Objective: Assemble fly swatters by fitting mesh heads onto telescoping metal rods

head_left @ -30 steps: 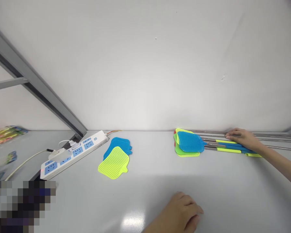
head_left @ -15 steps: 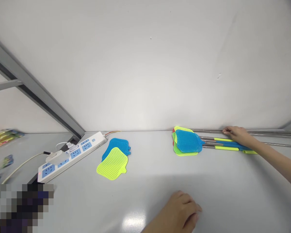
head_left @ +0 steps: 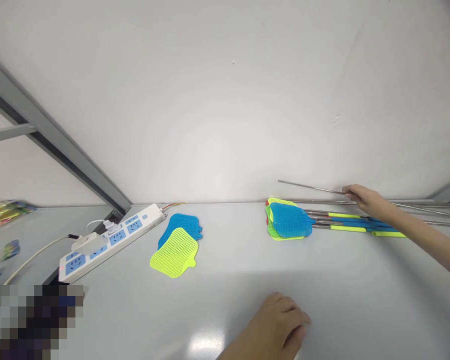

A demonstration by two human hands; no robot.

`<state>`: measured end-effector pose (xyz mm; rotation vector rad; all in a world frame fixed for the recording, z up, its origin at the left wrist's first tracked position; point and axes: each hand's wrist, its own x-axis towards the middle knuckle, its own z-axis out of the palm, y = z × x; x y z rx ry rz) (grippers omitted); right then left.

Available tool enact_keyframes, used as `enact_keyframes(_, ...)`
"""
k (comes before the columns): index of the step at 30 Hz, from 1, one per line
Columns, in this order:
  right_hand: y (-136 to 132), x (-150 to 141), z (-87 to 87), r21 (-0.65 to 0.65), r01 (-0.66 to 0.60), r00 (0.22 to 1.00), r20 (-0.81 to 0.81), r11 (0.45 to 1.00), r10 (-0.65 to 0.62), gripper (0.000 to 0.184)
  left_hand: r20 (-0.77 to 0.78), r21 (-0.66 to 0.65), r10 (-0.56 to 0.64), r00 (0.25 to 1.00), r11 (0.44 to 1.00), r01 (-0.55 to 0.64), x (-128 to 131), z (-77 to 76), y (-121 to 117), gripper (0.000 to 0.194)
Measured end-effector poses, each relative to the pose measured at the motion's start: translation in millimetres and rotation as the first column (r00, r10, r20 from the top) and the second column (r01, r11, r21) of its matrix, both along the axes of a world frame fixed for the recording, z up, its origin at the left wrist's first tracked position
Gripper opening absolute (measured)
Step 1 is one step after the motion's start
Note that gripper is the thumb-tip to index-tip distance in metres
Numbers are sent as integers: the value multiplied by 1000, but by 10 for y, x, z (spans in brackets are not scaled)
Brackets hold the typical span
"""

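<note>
Right-hand fingers (head_left: 348, 190) have lifted a steel rod (head_left: 307, 186) — now airborne.

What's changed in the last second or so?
The right hand has taken hold of a bare steel rod and lifted it, its far end tilted up and left above the stacked fly swatter heads. The left hand and the power strip stayed put.

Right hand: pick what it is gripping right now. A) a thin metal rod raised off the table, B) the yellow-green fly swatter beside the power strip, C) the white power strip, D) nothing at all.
A. The right hand grips a thin metal rod, its tip lifted above the table and pointing left over the stack of fly swatters.
</note>
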<state>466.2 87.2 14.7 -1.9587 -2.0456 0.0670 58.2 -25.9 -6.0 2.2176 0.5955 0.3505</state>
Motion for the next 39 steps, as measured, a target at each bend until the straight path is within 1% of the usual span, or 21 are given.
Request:
enact_keyframes(4, -73, -155, 300, 193, -47, 993, 115, 980, 24, 31, -2, 8, -4, 1000, 1000, 4, 0, 5, -11, 25)
enact_keyframes(7, -137, -366, 589, 304, -142, 976, 202, 942, 82, 35, -1, 28, 8, 1000, 1000, -8, -1, 10, -21, 24)
enact_keyframes(9, -196, -573, 782, 300, -187, 965, 236, 935, 118, 36, 4, 42, 5, 1000, 999, -5, -5, 31, -26, 24)
enact_keyframes(11, -265, -825, 948, 268, -236, 959, 221, 934, 179, 34, 5, 56, -16, 1000, 998, 16, -15, 59, -30, 24)
enact_keyframes(13, -338, -1098, 1069, 205, -272, 957, 163, 940, 241, 32, -2, 79, -33, 999, 996, 33, -25, 81, -38, 24)
enact_keyframes(15, -410, -1361, 1131, 133, -271, 962, 52, 953, 266, 32, -14, 112, -32, 999, 993, 33, -33, 87, -50, 25)
enact_keyframes(16, -446, -1479, 1140, 103, -244, 969, -22, 964, 247, 33, -17, 129, -25, 1000, 991, 27, -35, 86, -58, 25)
enact_keyframes(18, -518, -1679, 1114, -18, -181, 968, -179, 983, 175, 36, -7, 161, -8, 1000, 987, 9, -36, 90, -74, 26)
enact_keyframes(20, -587, -1834, 1041, -153, -196, 933, -333, 969, 136, 40, 41, 188, 25, 999, 982, -32, -38, 113, -86, 26)
enact_keyframes(23, -685, -2019, 865, -254, -244, 883, -458, 936, 106, 42, 183, 231, 129, 975, 958, -170, -48, 182, -82, 28)
enact_keyframes(25, -749, -2129, 726, -364, -283, 854, -517, 887, 61, 43, 293, 296, 200, 935, 911, -287, -61, 223, -51, 34)
enact_keyframes(26, -782, -2182, 657, -431, -331, 831, -555, 840, 42, 44, 334, 337, 220, 917, 880, -334, -70, 235, -25, 35)
enact_keyframes(28, -843, -2277, 539, -518, -407, 788, -615, 752, 2, 41, 389, 400, 303, 870, 795, -456, -92, 238, 50, 36)
enact_keyframes(30, -892, -2355, 460, -549, -440, 760, -649, 711, -31, 38, 342, 441, 402, 850, 730, -522, -124, 221, 144, 34)
enact_keyframes(31, -908, -2386, 438, -553, -446, 751, -659, 703, -41, 37, 295, 455, 453, 841, 707, -541, -144, 209, 193, 34)
enact_keyframes(32, -919, -2413, 426, -556, -444, 749, -661, 702, -50, 37, 239, 470, 488, 840, 699, -540, -168, 197, 239, 34)
enact_keyframes(34, -921, -2459, 425, -566, -429, 761, -646, 704, -55, 36, 123, 491, 500, 857, 720, -490, -217, 177, 316, 30)
enact_keyframes(36, -911, -2506, 436, -557, -416, 790, -613, 719, -18, 36, 37, 505, 491, 870, 743, -440, -260, 166, 368, 33)
enact_keyframes(37, -910, -2533, 441, -531, -408, 803, -595, 743, 16, 35, 19, 515, 485, 875, 745, -424, -276, 165, 385, 35)
enact_keyframes(38, -918, -2565, 441, -476, -386, 813, -581, 790, 48, 35, 18, 529, 488, 873, 736, -422, -288, 165, 398, 36)
enact_keyframes(39, -940, -2601, 436, -390, -342, 819, -570, 855, 68, 34, 24, 542, 497, 867, 723, -429, -296, 168, 409, 36)
